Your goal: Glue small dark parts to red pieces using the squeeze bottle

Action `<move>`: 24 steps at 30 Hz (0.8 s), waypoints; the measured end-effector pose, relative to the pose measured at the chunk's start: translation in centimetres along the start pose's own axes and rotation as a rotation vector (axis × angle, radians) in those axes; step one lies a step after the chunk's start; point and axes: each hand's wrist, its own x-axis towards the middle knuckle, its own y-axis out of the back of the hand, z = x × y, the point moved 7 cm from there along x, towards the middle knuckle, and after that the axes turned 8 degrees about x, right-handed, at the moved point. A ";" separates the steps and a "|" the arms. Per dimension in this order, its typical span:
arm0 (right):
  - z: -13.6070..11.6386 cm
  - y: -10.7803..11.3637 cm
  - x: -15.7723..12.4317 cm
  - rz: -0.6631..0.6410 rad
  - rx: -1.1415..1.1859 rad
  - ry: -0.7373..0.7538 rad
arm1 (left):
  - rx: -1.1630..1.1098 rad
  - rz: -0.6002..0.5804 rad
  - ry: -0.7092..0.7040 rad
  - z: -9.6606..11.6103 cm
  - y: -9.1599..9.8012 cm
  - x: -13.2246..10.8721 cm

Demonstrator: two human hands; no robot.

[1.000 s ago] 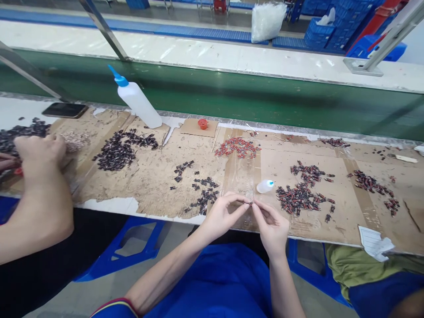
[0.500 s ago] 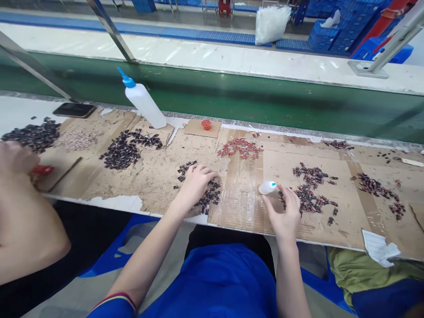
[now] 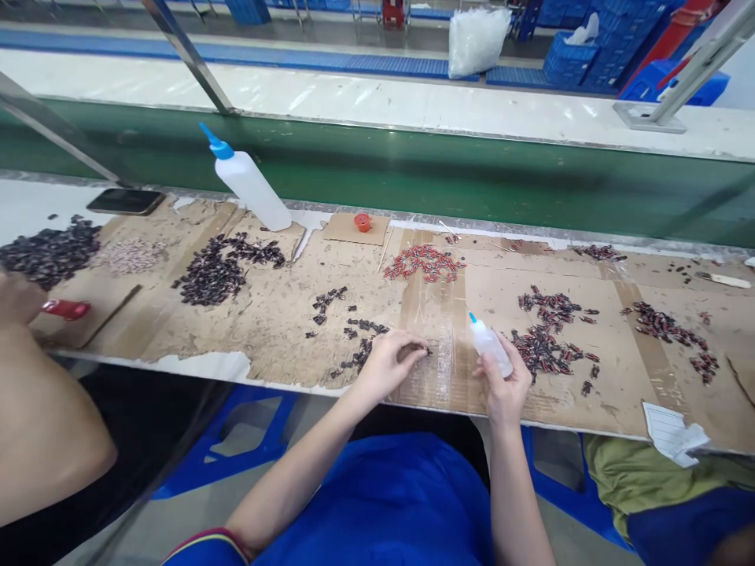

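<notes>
Between the thumb and fingertips of my left hand [image 3: 392, 362] is a small black part [image 3: 428, 351], just above the cardboard. My right hand [image 3: 506, 381] is wrapped round a small white bottle [image 3: 491, 347] with a thin blue tip, which points up and to the left. Small black parts [image 3: 359, 355] lie loose beside my left hand, some hidden under it. Right of my right hand is a pile of black and red parts [image 3: 546, 351]. Red parts [image 3: 421, 262] are spread on the cardboard [image 3: 307, 314] beyond both hands.
A large white bottle [image 3: 253, 189] with a blue nozzle leans at the back left, near a red cap [image 3: 362, 222]. A phone [image 3: 126, 201] lies farther left. Another person's arm [image 3: 47, 417] reaches in at left, near a red object [image 3: 66, 309]. Torn paper [image 3: 673, 432] hangs over the front edge.
My left hand has moved right from the black pile and now pinches a part. The small bottle has turned tip-up in my right hand, whose fingers have closed round it.
</notes>
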 end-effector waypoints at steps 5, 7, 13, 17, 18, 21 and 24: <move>0.4 0.8 -0.5 0.123 0.117 -0.029 | 0.280 0.227 0.095 -0.2 0.1 -1.4; 0.5 0.6 -0.6 0.152 0.140 -0.027 | 0.291 0.215 0.063 -0.2 0.1 -1.3; 0.4 -1.2 -0.5 0.129 0.049 -0.027 | 0.221 0.124 0.026 -0.6 -0.1 -0.6; 0.2 -2.2 -0.4 0.077 -0.083 -0.002 | 0.164 0.096 0.078 -0.9 -0.4 -0.3; 0.3 -2.4 -0.4 0.058 -0.120 0.001 | 0.154 0.097 0.089 -0.9 -0.4 -0.3; 0.8 -2.5 -0.4 0.017 -0.220 0.013 | 0.133 0.099 0.113 -1.0 -0.2 -0.2; 1.1 -2.3 -0.5 0.006 -0.281 0.027 | 0.114 0.083 0.144 -1.0 0.0 0.0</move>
